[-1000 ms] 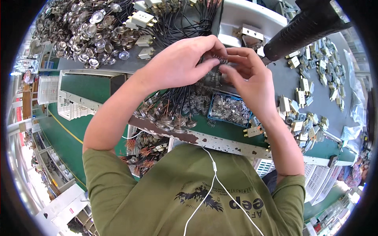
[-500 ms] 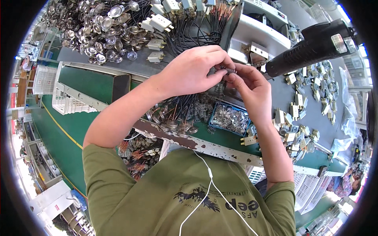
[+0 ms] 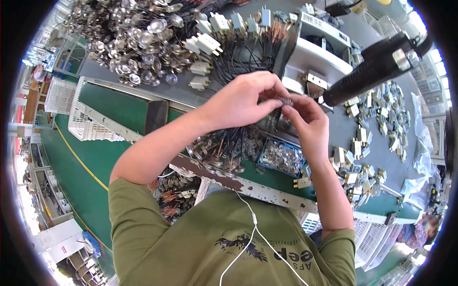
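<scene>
My left hand (image 3: 250, 100) and my right hand (image 3: 307, 119) meet over the workbench, fingertips nearly together. Both are closed in a pinch on a small metal coil spring (image 3: 286, 101), partly hidden by the fingers. Below them, more coil springs (image 3: 253, 145) lie in a tangled heap beside black wires. To the right of that heap, a blue tray (image 3: 261, 161) holds many small metal pieces. Round metal caps on wires (image 3: 217, 164) lie left of the springs, close to the bench's front edge.
A black-handled power screwdriver (image 3: 367, 74) juts in from the right, near a metal fixture (image 3: 315, 83). Metal caps (image 3: 138, 47) are heaped at far left. White plug-like connectors (image 3: 209, 44) with black wires stand behind my hands; several more parts (image 3: 355, 167) cover the right side.
The whole view has shifted a little, so the bench appears lower and slightly to the right. My hands stay together at the spring, with only small finger movement.
</scene>
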A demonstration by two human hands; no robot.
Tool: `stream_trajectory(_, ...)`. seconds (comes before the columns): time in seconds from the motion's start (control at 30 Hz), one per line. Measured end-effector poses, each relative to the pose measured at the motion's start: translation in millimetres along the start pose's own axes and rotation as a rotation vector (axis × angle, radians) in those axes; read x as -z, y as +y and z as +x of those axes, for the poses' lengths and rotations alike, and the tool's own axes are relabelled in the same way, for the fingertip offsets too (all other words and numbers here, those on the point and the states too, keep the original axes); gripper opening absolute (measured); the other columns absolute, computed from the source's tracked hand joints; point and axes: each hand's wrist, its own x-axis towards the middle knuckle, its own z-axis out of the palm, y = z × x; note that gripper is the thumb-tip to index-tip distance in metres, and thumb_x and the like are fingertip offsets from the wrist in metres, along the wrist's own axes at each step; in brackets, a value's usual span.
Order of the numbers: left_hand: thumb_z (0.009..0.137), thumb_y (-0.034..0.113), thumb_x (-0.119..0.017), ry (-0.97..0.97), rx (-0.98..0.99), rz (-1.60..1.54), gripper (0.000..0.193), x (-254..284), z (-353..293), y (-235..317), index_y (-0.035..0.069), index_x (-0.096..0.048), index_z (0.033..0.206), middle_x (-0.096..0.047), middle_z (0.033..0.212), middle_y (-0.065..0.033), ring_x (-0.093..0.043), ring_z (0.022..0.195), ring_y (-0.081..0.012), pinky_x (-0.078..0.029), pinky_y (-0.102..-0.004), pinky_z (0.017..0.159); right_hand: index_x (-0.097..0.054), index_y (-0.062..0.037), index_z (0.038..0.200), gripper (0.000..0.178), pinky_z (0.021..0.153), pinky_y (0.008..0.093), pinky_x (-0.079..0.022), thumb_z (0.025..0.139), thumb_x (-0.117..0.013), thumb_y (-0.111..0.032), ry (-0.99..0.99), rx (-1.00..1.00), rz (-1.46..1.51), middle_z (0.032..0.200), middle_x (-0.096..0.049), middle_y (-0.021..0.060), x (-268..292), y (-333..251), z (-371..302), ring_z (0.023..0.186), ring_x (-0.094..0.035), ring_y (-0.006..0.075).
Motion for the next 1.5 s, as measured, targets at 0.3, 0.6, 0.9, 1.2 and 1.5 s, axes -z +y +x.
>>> stream_trajectory(0.3, 0.088, 0.004, -0.073, -0.1, 0.068, -0.053, 0.015, 10, 0, 14, 0.002, -0.069, 0.102, -0.069, 0.097, -0.0064, -0.067, 0.095, -0.0175, -0.052, -0.0325, 0.091, -0.061, 0.003, 0.113, 0.018, 0.086, 0.0287, -0.056, 0.101, -0.066, -0.009, -0.186, -0.1, 0.171, 0.102, -0.07, 0.0069, 8, -1, -2, 0.094, -0.069, 0.0123)
stream_trajectory(0.6, 0.086, 0.003, -0.072, -0.105, 0.071, -0.065, 0.017, 9, 0, 19, 0.003, -0.067, 0.103, -0.068, 0.098, -0.005, -0.066, 0.095, -0.0148, -0.053, -0.0309, 0.09, -0.059, -0.0005, 0.111, 0.013, 0.081, 0.0267, -0.052, 0.099, -0.064, 0.0, -0.08, 0.052, 0.232, 0.098, -0.066, 0.0045, 7, 0, -9, 0.084, -0.063, 0.0117)
stream_trajectory(0.9, 0.089, 0.007, -0.074, -0.055, 0.027, -0.04, 0.017, 12, -1, 9, 0.003, -0.073, 0.106, -0.072, 0.095, -0.0079, -0.07, 0.09, -0.0179, -0.054, -0.0317, 0.084, -0.064, 0.0017, 0.117, 0.02, 0.075, 0.0259, -0.052, 0.1, -0.067, -0.006, -0.057, -0.019, 0.172, 0.099, -0.07, 0.0059, 4, -3, -5, 0.085, -0.064, 0.0099)
stream_trajectory(1.2, 0.084, 0.0, -0.072, -0.057, -0.377, 0.364, 0.024, 15, 11, 13, 0.006, -0.072, 0.107, -0.067, 0.101, -0.0117, -0.067, 0.096, -0.0322, -0.055, -0.0386, 0.083, -0.06, 0.0022, 0.115, 0.025, 0.079, 0.0312, -0.055, 0.106, -0.058, -0.021, -0.249, -0.173, 0.357, 0.106, -0.07, 0.0116, 10, -4, -4, 0.09, -0.066, 0.0144)
stream_trajectory(1.5, 0.098, -0.006, -0.063, -0.06, 0.194, 0.167, 0.026, 21, -9, -13, -0.002, -0.062, 0.124, -0.066, 0.12, -0.0086, -0.062, 0.111, -0.0151, -0.047, -0.0289, 0.101, -0.07, -0.0008, 0.101, 0.018, 0.076, 0.0353, -0.058, 0.086, -0.071, -0.011, 0.143, 0.277, 0.123, 0.086, -0.075, 0.0143, -7, 13, -9, 0.084, -0.075, 0.0263)
